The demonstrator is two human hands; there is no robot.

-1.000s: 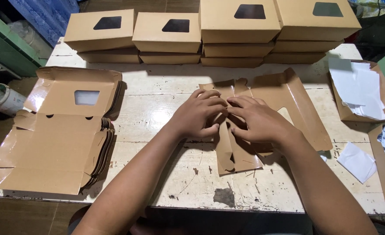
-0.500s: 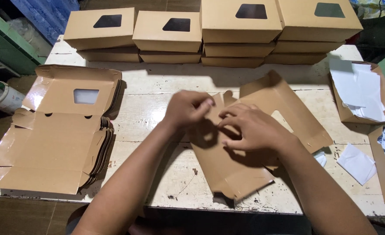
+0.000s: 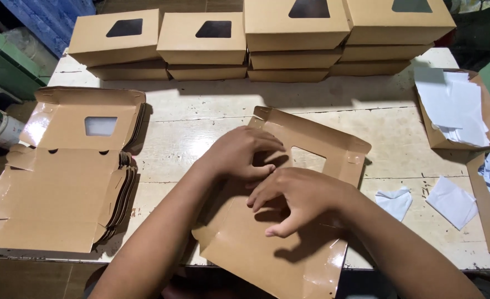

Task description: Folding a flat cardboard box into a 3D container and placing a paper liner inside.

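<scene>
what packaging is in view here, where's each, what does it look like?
Flat brown cardboard box blank with window cutout: table centre, under left hand and right hand.
Stack of flat brown window blanks: left.
Folded brown window boxes: stacked along the far edge.
Open brown carton of white sheets: right.
</scene>
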